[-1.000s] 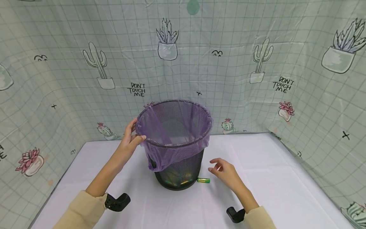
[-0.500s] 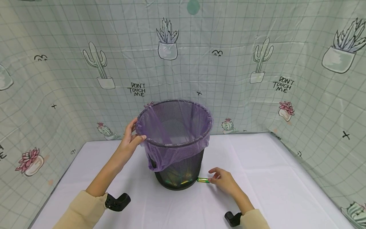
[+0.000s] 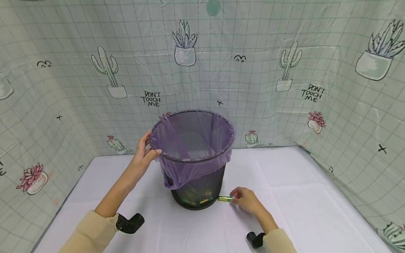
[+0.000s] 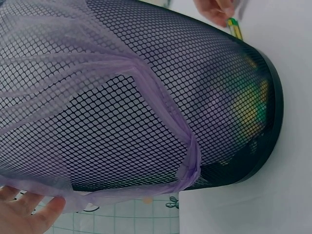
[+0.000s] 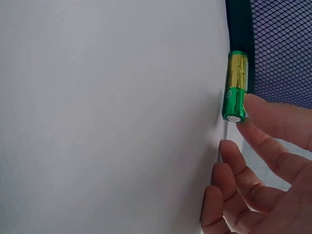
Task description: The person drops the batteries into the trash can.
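Observation:
A black mesh waste bin (image 3: 202, 186) stands upright on the white table, lined with a purple bin bag (image 3: 190, 172) folded over its rim. My left hand (image 3: 145, 154) grips the rim on the left side, thumb toward the near edge and fingers outside. Right beside the bin's base lies a green and gold battery (image 5: 236, 87), its flat end facing my right hand (image 3: 246, 200). The right thumb and index finger pinch that end, with the other fingers (image 5: 226, 183) curled below. Through the mesh, shiny green and gold shapes (image 4: 248, 107) show at the bin's bottom.
A pale green gridded curtain (image 3: 202, 80) with cactus prints hangs behind and along both sides. The white tablecloth (image 3: 269, 168) extends around the bin. Black camera mounts (image 3: 130, 223) sit on both wrists.
My right hand has moved down and left to the battery, and its thumb and index finger have come to its end. The left hand and the bin stay in place.

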`<state>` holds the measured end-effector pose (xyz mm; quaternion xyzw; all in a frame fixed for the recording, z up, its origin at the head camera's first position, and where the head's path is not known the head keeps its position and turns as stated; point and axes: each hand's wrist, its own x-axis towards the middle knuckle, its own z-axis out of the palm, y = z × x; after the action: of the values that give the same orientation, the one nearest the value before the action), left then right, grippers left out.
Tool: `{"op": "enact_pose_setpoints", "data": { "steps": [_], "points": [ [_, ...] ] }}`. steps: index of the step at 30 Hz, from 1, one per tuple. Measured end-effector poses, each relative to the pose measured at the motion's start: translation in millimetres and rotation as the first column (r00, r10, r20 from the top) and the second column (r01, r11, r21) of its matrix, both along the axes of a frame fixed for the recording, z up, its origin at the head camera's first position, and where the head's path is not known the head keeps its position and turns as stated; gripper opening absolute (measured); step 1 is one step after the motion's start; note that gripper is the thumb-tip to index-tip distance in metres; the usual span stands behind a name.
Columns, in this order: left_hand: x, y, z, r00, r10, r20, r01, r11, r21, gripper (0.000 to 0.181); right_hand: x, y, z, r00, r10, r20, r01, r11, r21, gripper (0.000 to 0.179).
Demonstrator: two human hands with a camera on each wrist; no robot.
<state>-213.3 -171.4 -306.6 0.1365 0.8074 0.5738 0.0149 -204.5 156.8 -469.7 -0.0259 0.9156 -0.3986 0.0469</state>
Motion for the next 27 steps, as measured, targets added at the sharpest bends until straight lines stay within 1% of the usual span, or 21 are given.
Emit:
{"op": "enact_pose_setpoints", "data": {
  "steps": [6,12,18,27],
  "points": [
    [0.2,0.0,-0.5,1.0,0.004,0.006,-0.004,1.0,-0.001,0.074,-1.2,-0.3,-1.1,1.0,0.003,0.014,-0.003,1.0,0.012,0.012],
    [0.2,0.1,-0.1,1.0,0.007,0.007,-0.007,1.0,-0.001,0.074,-1.7,0.0,0.5,1.0,0.025,0.016,-0.025,0.999,0.021,0.015],
    [-0.2,0.8,-0.2,1.0,0.004,0.001,-0.004,1.0,0.006,0.075,-2.3,-0.2,0.1,0.998,0.035,0.054,-0.037,0.999,0.039,0.015],
    [0.7,0.4,-0.1,1.0,0.005,-0.001,-0.005,1.0,-0.008,0.074,-0.7,-1.2,2.1,0.995,0.028,0.095,-0.03,0.999,0.022,0.015]
  ]
}}
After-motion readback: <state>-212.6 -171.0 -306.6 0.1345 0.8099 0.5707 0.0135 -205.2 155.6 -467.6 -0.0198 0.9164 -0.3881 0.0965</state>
